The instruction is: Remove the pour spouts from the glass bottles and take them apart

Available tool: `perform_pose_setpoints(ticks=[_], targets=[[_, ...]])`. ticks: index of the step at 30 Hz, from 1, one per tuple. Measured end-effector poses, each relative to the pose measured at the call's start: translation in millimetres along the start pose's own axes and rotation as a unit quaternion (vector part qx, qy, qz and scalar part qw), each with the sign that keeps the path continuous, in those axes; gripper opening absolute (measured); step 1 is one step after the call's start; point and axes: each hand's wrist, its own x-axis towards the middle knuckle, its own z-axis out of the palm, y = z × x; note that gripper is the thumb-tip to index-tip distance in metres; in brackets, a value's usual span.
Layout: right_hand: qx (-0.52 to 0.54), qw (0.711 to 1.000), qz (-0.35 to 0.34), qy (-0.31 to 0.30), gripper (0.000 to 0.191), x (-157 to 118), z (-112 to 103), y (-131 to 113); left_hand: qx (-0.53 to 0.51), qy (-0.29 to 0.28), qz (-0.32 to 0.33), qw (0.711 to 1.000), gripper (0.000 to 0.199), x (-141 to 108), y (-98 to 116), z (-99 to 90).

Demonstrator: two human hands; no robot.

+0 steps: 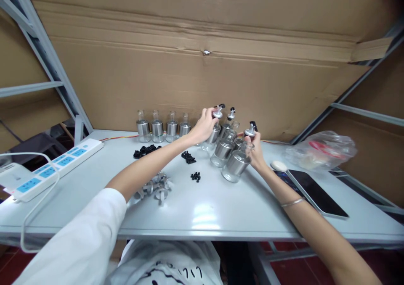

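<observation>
My left hand [204, 126] is closed around a silver pour spout with a black cap [218, 112], above a glass bottle with a metal band [211, 137]. My right hand [255, 148] grips another silver spout with a black lever [250, 130], close over the mouth of the front bottle [236, 164]. Beside that bottle stands a similar one [223, 151] with an uncovered neck. Behind them, a bottle carries a spout [231, 113]. Whether either held spout sits in a bottle neck is hard to tell.
Several uncapped bottles [157, 127] line the back left. Black rings [147, 151], black levers [188, 157], small black pieces [195, 176] and silver spouts [161, 193] lie on the table [240, 217]. A power strip [59, 167] is left; a tablet [317, 192] and plastic bag [326, 150] are right.
</observation>
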Motion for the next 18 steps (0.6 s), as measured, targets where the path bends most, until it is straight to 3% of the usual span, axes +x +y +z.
perform_pose_setpoints(ticks=[5,10,14,18], targets=[[0.083,0.995,0.057,-0.013,0.044,12.8,-5.1,11.6,0.014,-0.053,0.054,0.997,0.027,-22.9,16.5,-7.8],[0.103,0.989,0.102,0.015,0.038,57.9,-17.6,22.0,0.001,-0.089,0.084,0.992,0.028,-35.1,23.1,4.4],[0.098,0.982,0.133,-0.092,0.037,90.9,-22.1,14.5,-0.01,-0.1,0.088,0.991,0.029,-37.2,18.5,16.6],[0.116,0.95,0.187,-0.219,0.046,115.2,-15.2,4.7,-0.018,-0.095,0.072,0.993,0.03,-37.3,11.5,23.9]])
